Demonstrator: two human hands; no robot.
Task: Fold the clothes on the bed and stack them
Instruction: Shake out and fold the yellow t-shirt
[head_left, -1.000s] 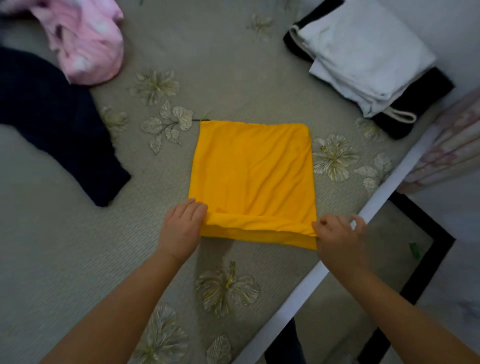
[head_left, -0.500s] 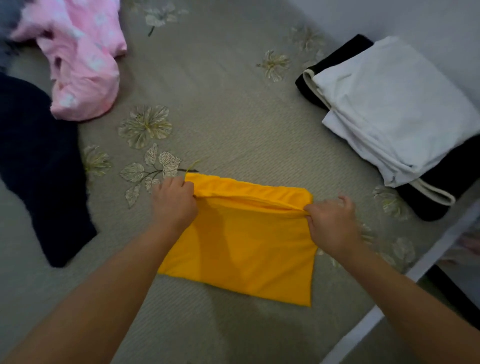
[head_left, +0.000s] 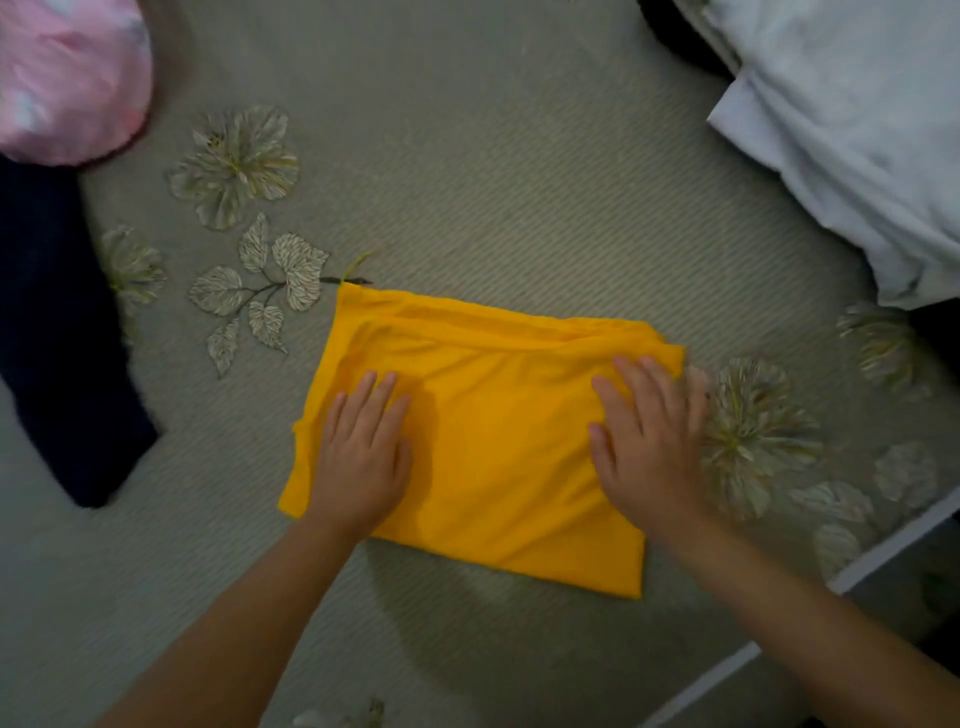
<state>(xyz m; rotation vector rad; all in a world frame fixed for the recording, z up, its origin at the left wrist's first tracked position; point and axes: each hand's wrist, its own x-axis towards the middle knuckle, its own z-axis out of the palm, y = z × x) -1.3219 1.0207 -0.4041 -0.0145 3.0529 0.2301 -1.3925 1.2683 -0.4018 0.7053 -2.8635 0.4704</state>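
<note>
A folded yellow garment (head_left: 483, 441) is being pressed flat on the bed (head_left: 493, 182), in the lower middle of the frame. This is judged to be the smoothing step that ends this piece's folding. The left hand (head_left: 363, 457) is laid palm down on the garment's left part, fingers straight and close together. The right hand (head_left: 649, 441) is laid palm down on its right part, fingers straight and slightly spread, the outer ones reaching over the cloth's right edge. Nothing is gripped by either hand. Both forearms are stretched in from the bottom of the frame.

Next, the garment would probably have to be lifted and set on the white folded garment (head_left: 857, 130) at the upper right, which appears to serve as the stack. A pink garment (head_left: 67, 78) at the upper left and a dark garment (head_left: 57, 338) at the left edge are left unfolded.
</note>
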